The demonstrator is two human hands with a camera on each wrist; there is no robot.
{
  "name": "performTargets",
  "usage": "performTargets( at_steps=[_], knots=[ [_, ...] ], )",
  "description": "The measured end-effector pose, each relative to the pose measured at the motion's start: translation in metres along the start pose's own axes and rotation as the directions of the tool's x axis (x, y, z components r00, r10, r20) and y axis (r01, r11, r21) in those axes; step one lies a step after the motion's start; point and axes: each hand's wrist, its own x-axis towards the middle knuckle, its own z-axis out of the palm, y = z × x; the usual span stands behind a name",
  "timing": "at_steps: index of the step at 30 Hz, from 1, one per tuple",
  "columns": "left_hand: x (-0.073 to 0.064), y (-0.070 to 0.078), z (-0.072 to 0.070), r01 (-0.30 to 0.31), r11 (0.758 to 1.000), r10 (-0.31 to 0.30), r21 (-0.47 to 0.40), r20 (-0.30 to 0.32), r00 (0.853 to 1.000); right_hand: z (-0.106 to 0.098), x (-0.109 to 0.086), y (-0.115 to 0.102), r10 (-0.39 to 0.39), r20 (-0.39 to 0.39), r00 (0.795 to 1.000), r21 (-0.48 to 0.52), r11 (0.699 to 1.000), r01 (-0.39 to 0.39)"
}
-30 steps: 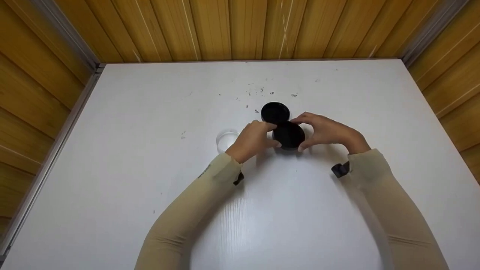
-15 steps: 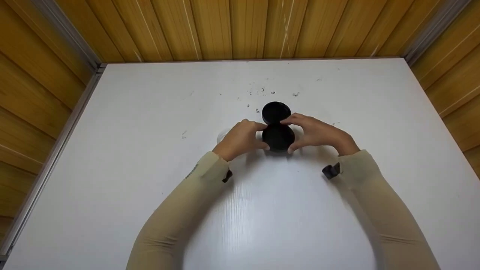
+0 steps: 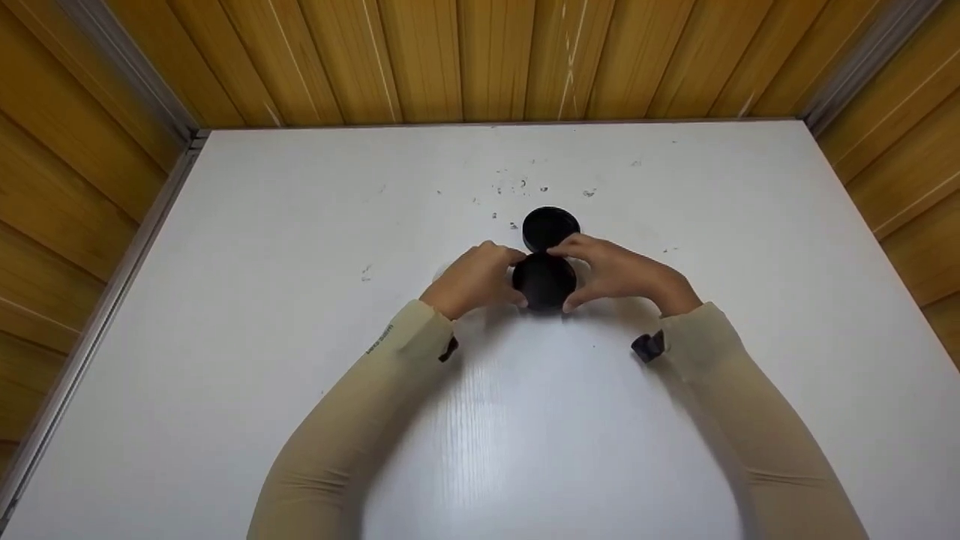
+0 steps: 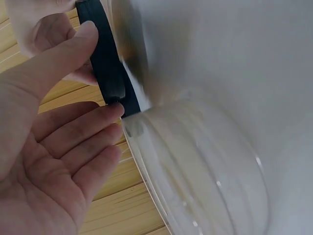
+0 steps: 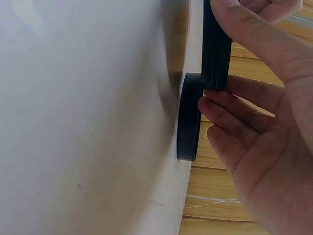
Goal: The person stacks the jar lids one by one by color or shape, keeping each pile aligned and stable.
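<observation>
Both hands hold a round black lid (image 3: 544, 281) by its rim, one from each side. My left hand (image 3: 474, 279) has its thumb and a fingertip on the rim, the other fingers spread loosely below in the left wrist view. From the opposite side, my right hand (image 3: 619, 271) pinches the same lid between thumb and fingers. In the right wrist view the held lid (image 5: 216, 49) is off the tabletop, overlapping a second black lid (image 5: 190, 117) that lies on the table just beyond. A clear round tub (image 4: 195, 166) stands by the left hand, mostly hidden behind it in the head view.
The white table (image 3: 480, 420) runs up to a wood-look panel wall (image 3: 480, 60) at the back. Small dark marks (image 3: 523, 184) dot its surface behind the lids. A metal frame edge (image 3: 97, 307) borders the left side.
Both hands have shifted left and slightly nearer the person, carrying the black lid with them. The clear tub is now almost covered by the left hand. The second lid has stayed put.
</observation>
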Motion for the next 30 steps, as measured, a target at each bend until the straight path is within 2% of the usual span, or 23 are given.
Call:
performTargets(
  at_steps=[11, 23, 30],
  knots=[
    [0.0011, 0.0024, 0.0047, -0.075, 0.995, 0.075, 0.06, -0.008, 0.997, 0.0026, -0.0057, -0.0038, -0.016, -0.019, 1.0, -0.028, 0.999, 0.016],
    [0.0027, 0.0033, 0.0081, -0.094, 0.993, 0.094, 0.071, 0.0, 0.996, 0.0067, -0.0065, -0.002, -0.023, -0.014, 1.0, -0.046, 0.999, 0.023],
    [0.0015, 0.0021, 0.0063, -0.069, 0.993, 0.07, 0.093, -0.009, 0.998, 0.0102, -0.0041, -0.0029, -0.025, -0.008, 1.0, -0.029, 0.999, 0.025]
  ],
)
